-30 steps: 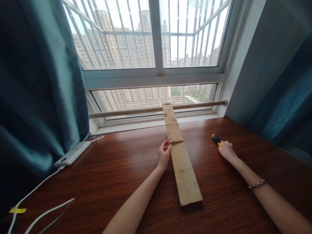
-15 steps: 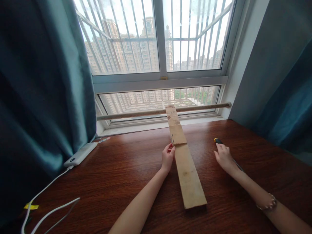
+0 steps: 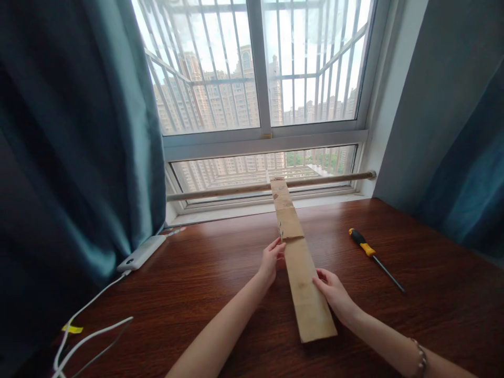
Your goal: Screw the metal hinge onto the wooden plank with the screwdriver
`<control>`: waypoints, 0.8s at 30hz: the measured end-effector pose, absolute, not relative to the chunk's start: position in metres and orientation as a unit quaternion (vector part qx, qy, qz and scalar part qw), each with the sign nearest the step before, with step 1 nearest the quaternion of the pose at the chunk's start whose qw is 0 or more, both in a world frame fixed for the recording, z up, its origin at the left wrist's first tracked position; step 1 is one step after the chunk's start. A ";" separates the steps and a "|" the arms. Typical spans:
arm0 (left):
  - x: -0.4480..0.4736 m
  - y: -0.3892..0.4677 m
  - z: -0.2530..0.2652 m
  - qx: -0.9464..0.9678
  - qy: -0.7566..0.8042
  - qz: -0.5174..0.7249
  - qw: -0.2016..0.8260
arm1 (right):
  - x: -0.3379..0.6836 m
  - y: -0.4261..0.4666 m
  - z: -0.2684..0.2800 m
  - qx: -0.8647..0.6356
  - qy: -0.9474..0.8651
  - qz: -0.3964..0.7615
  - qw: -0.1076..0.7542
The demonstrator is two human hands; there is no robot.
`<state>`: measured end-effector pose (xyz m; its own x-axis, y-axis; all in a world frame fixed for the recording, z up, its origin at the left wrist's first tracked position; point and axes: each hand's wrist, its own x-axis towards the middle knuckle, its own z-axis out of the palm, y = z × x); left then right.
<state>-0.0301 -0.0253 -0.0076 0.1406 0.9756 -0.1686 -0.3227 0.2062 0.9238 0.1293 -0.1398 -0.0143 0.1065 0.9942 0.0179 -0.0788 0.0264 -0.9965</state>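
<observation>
A long, narrow, light-brown wooden board (image 3: pixel 305 302) runs away from me over the table, its far end up at the rail in front of the window. A ragged seam crosses it partway along, and small dark, thin bits (image 3: pixel 281 230) show at its left edge there. Just below those bits, my left hand (image 3: pixel 271 258) grips the left edge with thumb and fingers. Opposite and nearer to me, my right hand (image 3: pixel 334 294) holds the right edge, thumb on top and fingers partly hidden beneath. To the right lies a screwdriver (image 3: pixel 367 249) with a black and yellow handle.
The brown wood-grain table (image 3: pixel 220 294) reaches the window sill. A rail (image 3: pixel 331 179) spans the window. At the left, a white power bank (image 3: pixel 144 253) with a white cable (image 3: pixel 96 295) lies by a dark teal curtain (image 3: pixel 118 157). A yellow tag (image 3: pixel 73 329) is near the cable.
My right hand has let go of the screwdriver, leaving it on the table, and moved left to grasp the board's right edge. My left hand stays at the board. The view has shifted slightly.
</observation>
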 end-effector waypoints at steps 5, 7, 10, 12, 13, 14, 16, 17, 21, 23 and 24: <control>-0.011 -0.033 0.013 0.381 0.383 0.468 0.700 | 0.158 -0.154 0.005 -0.491 -0.431 0.503 0.566; 0.009 -0.036 0.021 0.402 0.359 0.457 0.708 | 0.181 -0.163 0.012 -0.491 -0.417 0.508 0.572; 0.051 -0.040 0.029 0.435 0.338 0.422 0.720 | 0.226 -0.175 0.016 -0.508 -0.391 0.514 0.570; 0.084 -0.042 0.032 0.444 0.332 0.400 0.730 | 0.259 -0.182 0.016 -0.525 -0.379 0.513 0.563; 0.100 -0.042 0.033 0.439 0.332 0.393 0.736 | 0.275 -0.185 0.015 -0.536 -0.373 0.505 0.564; 0.117 -0.042 0.033 0.433 0.335 0.385 0.743 | 0.290 -0.187 0.015 -0.549 -0.368 0.496 0.563; 0.148 -0.041 0.032 0.414 0.338 0.377 0.757 | 0.318 -0.190 0.013 -0.570 -0.359 0.479 0.563; 0.163 -0.039 0.032 0.403 0.335 0.368 0.768 | 0.332 -0.190 0.013 -0.578 -0.356 0.472 0.562; 0.211 -0.033 0.029 0.352 0.320 0.343 0.810 | 0.379 -0.185 0.008 -0.587 -0.352 0.465 0.562; 0.228 -0.030 0.027 0.340 0.318 0.338 0.818 | 0.398 -0.179 0.005 -0.591 -0.352 0.460 0.561; 0.236 -0.029 0.026 0.336 0.318 0.338 0.819 | 0.406 -0.177 0.003 -0.593 -0.351 0.459 0.560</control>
